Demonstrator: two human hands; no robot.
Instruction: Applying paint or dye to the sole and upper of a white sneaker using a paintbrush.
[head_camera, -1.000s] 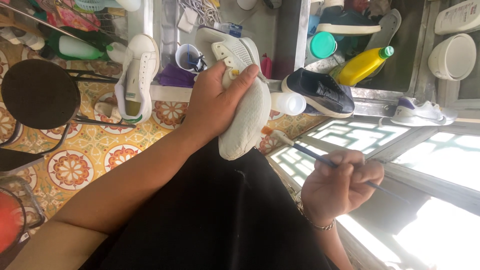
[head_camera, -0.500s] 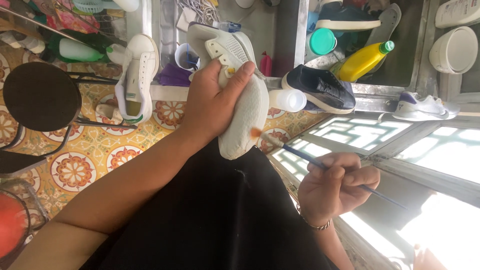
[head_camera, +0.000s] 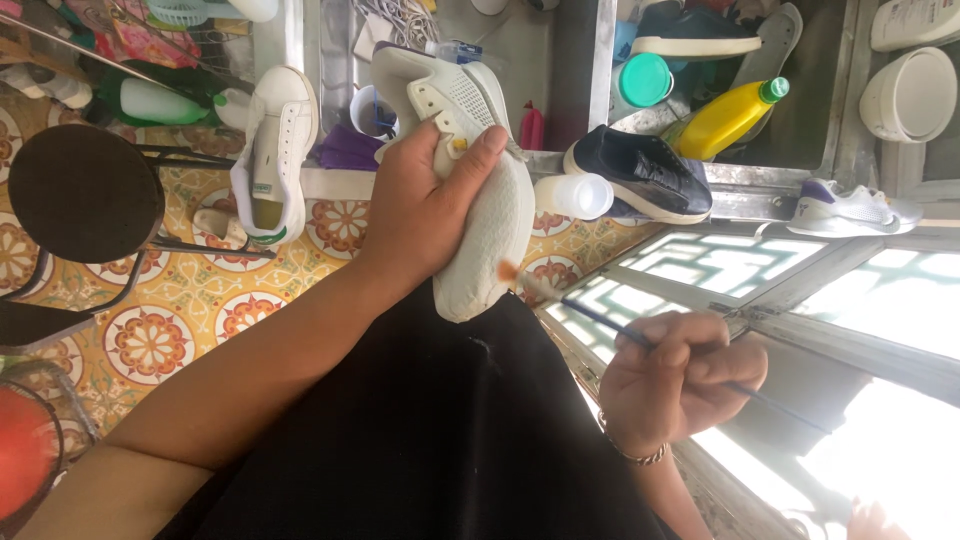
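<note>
A person is working a thin paintbrush (head_camera: 640, 340) toward a white sneaker (head_camera: 480, 200) over a lap covered in black cloth (head_camera: 420, 430). The right hand (head_camera: 680, 380) is pinching the brush shaft between clenched fingers (head_camera: 700, 335), pen-style, with the orange-tipped bristles sitting just beside the shoe's toe, perhaps touching it. The left hand (head_camera: 425, 210) is gripping the sneaker around its middle, thumb (head_camera: 470, 165) pressing across the upper and the other fingers wrapping behind, out of sight. The toe is pointing down toward the lap, the heel pointing away.

The brush is being held far back from its tip, so a small wobble could smear colour past the intended spot. The shoe is being held in 1 hand only, unsupported, and could twist under brush pressure; a drip could fall onto the black cloth.

Beyond, 1 white shoe with green trim (head_camera: 272, 150) is lying on the patterned floor tiles (head_camera: 150, 340), beside a round black stool (head_camera: 85, 195). A dark shoe (head_camera: 640, 180), a yellow bottle (head_camera: 725, 118) and a white bowl (head_camera: 908, 95) are farther off.
</note>
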